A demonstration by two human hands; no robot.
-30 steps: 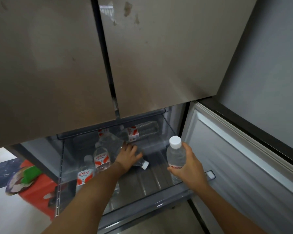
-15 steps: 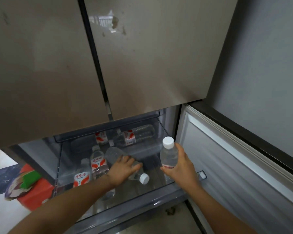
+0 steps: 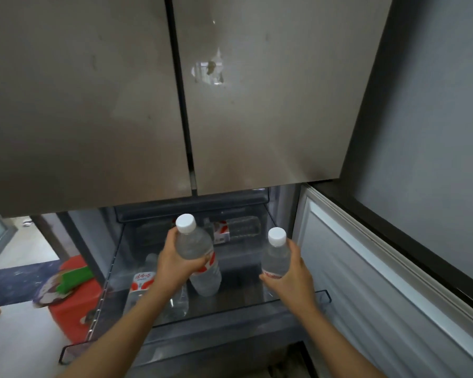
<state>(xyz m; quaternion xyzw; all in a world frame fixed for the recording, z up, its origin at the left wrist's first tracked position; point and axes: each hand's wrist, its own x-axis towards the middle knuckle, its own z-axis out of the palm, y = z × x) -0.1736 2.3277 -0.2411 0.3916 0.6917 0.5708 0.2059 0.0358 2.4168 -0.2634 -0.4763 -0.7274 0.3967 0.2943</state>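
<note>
My left hand grips a clear water bottle with a white cap and red-and-white label, held upright above the open fridge drawer. A second, smaller capped bottle stands upright in the grip of my right hand, at the drawer's right side. Inside the drawer, another labelled bottle lies at the left, partly hidden by my left forearm. One more bottle lies on its side at the back.
Two closed grey fridge doors fill the upper view. An open lower door stands to the right of the drawer. A red stool with a green object on it sits on the floor at the left.
My left hand has lifted a lying bottle out of the drawer and turned it upright. The right hand keeps its bottle, raised slightly. The camera tilted.
</note>
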